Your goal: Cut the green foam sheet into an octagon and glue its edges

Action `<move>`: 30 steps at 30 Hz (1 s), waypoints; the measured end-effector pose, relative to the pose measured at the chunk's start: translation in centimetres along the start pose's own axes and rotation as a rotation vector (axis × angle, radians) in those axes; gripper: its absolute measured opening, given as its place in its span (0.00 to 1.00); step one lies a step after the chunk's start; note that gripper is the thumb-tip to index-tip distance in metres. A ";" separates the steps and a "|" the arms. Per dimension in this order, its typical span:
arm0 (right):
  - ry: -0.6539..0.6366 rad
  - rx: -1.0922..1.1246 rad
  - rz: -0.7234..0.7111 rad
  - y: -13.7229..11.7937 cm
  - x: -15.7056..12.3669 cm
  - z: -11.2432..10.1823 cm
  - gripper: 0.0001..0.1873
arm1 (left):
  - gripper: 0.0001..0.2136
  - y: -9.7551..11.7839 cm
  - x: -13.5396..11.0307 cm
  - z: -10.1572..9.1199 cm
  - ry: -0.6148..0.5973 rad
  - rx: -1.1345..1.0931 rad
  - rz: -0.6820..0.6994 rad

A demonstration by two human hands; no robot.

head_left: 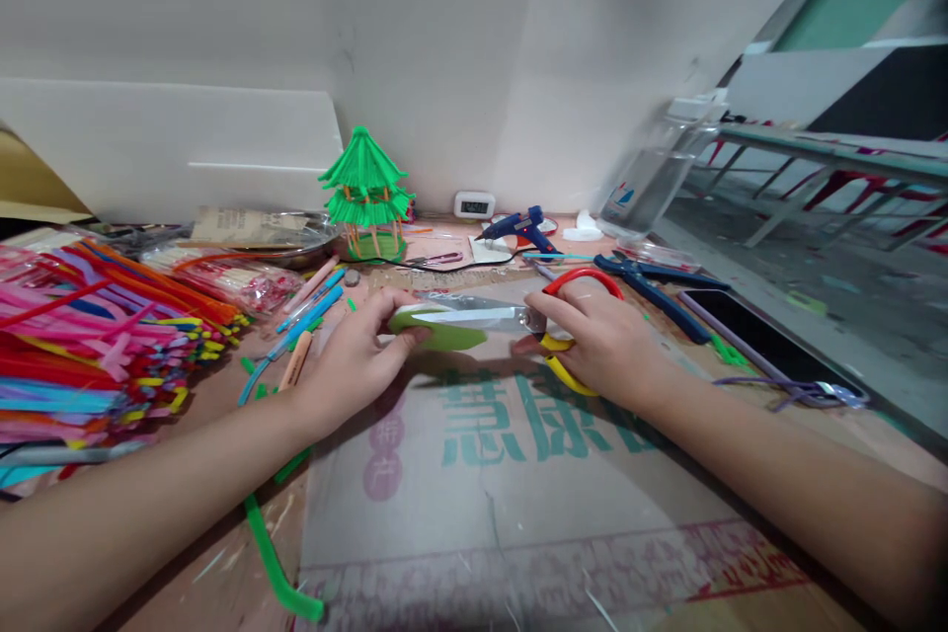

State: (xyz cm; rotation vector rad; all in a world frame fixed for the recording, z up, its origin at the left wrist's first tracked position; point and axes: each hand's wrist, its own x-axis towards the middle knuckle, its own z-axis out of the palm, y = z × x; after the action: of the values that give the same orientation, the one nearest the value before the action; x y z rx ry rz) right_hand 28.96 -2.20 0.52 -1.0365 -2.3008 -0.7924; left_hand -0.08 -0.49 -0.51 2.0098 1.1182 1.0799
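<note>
My left hand (355,360) pinches a light green flat piece (436,331) at its left end, just above the cardboard sheet (504,504). My right hand (603,341) grips scissors (570,316) with red and yellow handles. The silver blades point left and lie across the green piece. Both hands are closed.
A heap of coloured straws (89,346) fills the left. A green straw pagoda model (368,193) stands at the back by the wall. A blue glue gun (522,229), blue pliers (652,286), a dark tablet (762,341) and a clear bottle (652,173) lie to the right.
</note>
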 end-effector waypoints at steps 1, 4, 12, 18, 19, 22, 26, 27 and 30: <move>0.001 -0.009 -0.003 0.0 0.0 0.0 0.21 | 0.05 0.0 0.0 0.0 -0.004 -0.010 -0.001; 0.004 -0.035 0.006 -0.1 0.1 0.0 0.22 | 0.05 0.2 0.0 0.0 -0.013 -0.007 -0.008; -0.025 -0.021 0.012 0.0 0.0 0.0 0.22 | 0.06 0.6 0.0 -0.1 -0.012 0.022 -0.014; -0.032 -0.011 0.026 0.1 -0.1 0.0 0.21 | 0.05 0.7 0.0 -0.1 -0.007 0.000 -0.027; -0.027 -0.007 0.025 0.1 -0.1 0.0 0.21 | 0.05 0.7 0.0 -0.1 -0.009 -0.008 -0.030; -0.017 -0.021 0.016 0.2 0.0 -0.1 0.21 | 0.05 0.6 0.0 0.0 -0.017 -0.035 -0.029; -0.018 -0.031 -0.002 0.1 -0.1 -0.3 0.20 | 0.04 0.4 0.1 0.0 -0.019 -0.039 -0.020; -0.023 -0.018 0.008 0.1 -0.1 -0.3 0.19 | 0.04 0.4 0.1 0.0 -0.019 -0.036 -0.020; -0.042 0.104 0.105 -0.2 -0.2 0.0 0.17 | 0.05 0.3 0.2 0.0 -0.005 -0.016 -0.031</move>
State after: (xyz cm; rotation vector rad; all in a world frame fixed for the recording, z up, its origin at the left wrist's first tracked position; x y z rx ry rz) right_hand 28.93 -2.39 0.38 -1.1266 -2.2754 -0.6082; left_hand 0.08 -0.50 -0.19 1.9755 1.1311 1.0650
